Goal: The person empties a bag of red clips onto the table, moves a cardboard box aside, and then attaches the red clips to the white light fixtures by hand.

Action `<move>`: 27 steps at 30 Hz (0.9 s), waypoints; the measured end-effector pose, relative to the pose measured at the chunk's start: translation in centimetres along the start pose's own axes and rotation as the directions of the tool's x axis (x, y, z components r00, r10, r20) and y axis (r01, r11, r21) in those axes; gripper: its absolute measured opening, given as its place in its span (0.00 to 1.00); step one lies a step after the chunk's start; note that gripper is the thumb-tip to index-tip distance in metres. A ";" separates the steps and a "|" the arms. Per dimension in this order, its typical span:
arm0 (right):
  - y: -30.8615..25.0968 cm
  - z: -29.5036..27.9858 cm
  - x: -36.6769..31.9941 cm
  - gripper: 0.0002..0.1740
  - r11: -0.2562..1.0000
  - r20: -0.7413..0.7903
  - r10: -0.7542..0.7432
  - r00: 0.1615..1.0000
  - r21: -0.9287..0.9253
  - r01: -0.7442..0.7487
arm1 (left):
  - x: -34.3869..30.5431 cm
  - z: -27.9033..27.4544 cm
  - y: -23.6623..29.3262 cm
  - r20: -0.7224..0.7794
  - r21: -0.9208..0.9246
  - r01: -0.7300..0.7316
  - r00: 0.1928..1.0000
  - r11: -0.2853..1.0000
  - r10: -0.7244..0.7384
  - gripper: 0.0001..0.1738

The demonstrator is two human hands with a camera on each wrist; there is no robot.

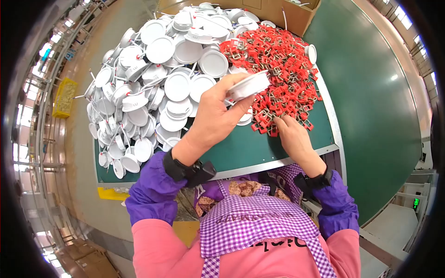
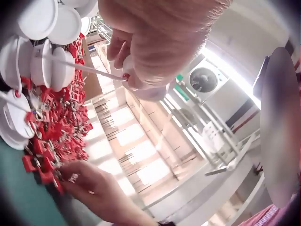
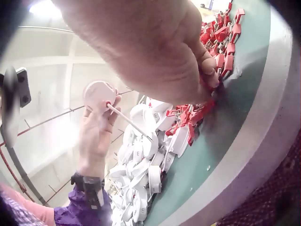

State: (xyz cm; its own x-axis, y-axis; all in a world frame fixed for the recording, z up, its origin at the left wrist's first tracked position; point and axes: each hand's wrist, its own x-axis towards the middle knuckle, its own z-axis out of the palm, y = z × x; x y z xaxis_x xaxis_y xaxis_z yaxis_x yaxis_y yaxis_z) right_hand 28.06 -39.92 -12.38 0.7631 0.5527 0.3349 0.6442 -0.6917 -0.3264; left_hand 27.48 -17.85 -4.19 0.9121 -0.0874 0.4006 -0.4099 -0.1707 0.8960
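Note:
My left hand [image 1: 215, 113] grips a round white disc-shaped part [image 1: 250, 85] by its edge, raised above the table. In the right wrist view a white cable comes out of that disc [image 3: 98, 95] at a red spot. My right hand [image 1: 296, 141] reaches down to the near edge of a heap of red clips with metal frames [image 1: 282, 69]; its fingertips touch the clips, and whether they pinch one is hidden. Many similar white discs [image 1: 178, 85] with cables lie piled left of the clips.
The green table [image 1: 259, 153] has a metal front edge right by the body. A cardboard box [image 1: 301, 16] stands at the back. Another green surface [image 1: 371, 92] extends on the right. A yellow crate [image 1: 65, 97] is at the far left.

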 end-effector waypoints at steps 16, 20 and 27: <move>-2.6 -3.0 1.5 0.06 0.607 -0.249 0.464 0.850 0.788 -0.100 | -5.5 6.0 -1.9 0.088 -0.788 0.429 0.789 0.442 -0.608 0.23; -4.0 -2.1 0.7 0.07 0.471 -0.049 0.519 0.854 0.850 -0.238 | -5.6 6.8 -2.3 -0.001 -0.811 0.348 0.803 0.470 -0.596 0.22; -4.7 -2.5 0.5 0.07 0.530 -0.013 0.497 0.868 0.797 -0.292 | -6.0 7.5 -2.7 -0.113 -0.723 0.301 0.837 0.622 -0.536 0.21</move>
State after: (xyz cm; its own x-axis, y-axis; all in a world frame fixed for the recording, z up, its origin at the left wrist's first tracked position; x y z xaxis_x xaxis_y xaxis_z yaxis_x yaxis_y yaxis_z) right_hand 25.31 -37.57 -8.49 0.9816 0.1298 0.1398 0.1596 -0.1572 -0.9746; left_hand 23.04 -24.21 -10.45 0.9839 0.1292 -0.1232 0.0264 0.5771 0.8163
